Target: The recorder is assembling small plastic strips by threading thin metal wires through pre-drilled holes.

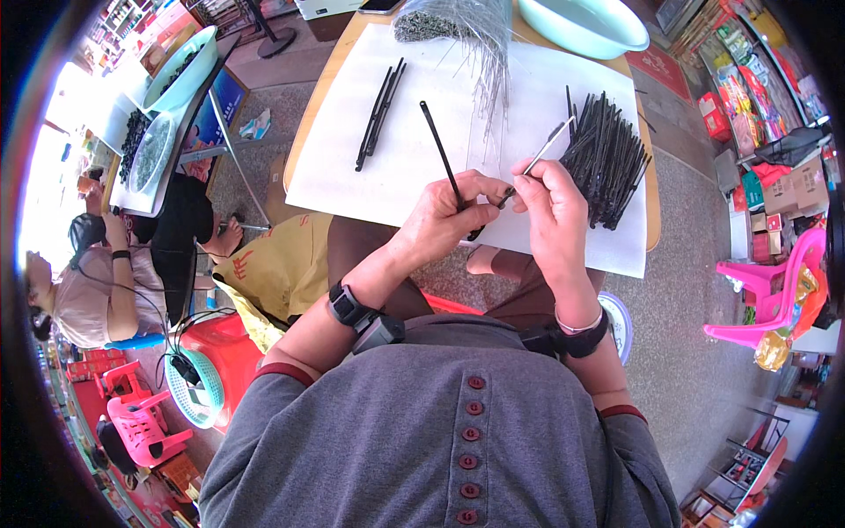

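Note:
My left hand (447, 213) is closed around a thin black stick (437, 145), which points up and away over the white sheet (334, 180). Thumb and forefinger of my right hand (554, 201) pinch a slim, pale metallic rod (549, 144) with a whitish far end. Both hands' fingertips almost meet at a small dark piece (506, 195), too small to make out. To the right lies a thick pile of black sticks (607, 163). A few similar sticks (381, 114) rest farther left. Beyond my hands, thin clear strands (493, 75) spill from a clear bag.
A pale green basin (585, 31) stands at the table's far right. At left, another person (97, 290) sits by a second table holding a basin (185, 75). A yellow bag (286, 264) hangs beside my left leg. A pink chair (775, 286) is on the right.

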